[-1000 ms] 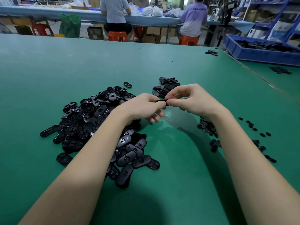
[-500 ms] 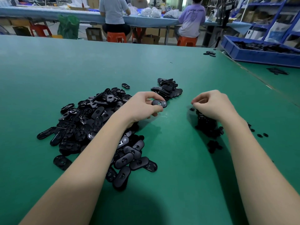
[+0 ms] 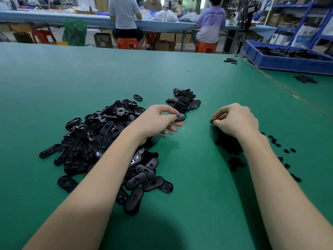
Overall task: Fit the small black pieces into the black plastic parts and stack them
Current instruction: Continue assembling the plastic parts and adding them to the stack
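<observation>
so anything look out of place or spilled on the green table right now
Mostly normal. A few small black pieces lie scattered loose to the right of the right hand, and one black plastic part sits alone beyond the big heap. Nothing looks damaged.

The worktop [image 3: 54, 83] is green all over. The big pile of plastic parts [image 3: 100, 141] is black, and some parts look shiny dark grey on top. One has a little white wave mark on it. The stack of parts [image 3: 185, 101] farther back is black too. The small pieces [image 3: 281, 147] on the right are black dots on the green. The tray [image 3: 288, 63] at the far right is blue, with black things inside. The stools [image 3: 128, 43] at the back are orange. A bag [image 3: 74, 32] there is green.
</observation>
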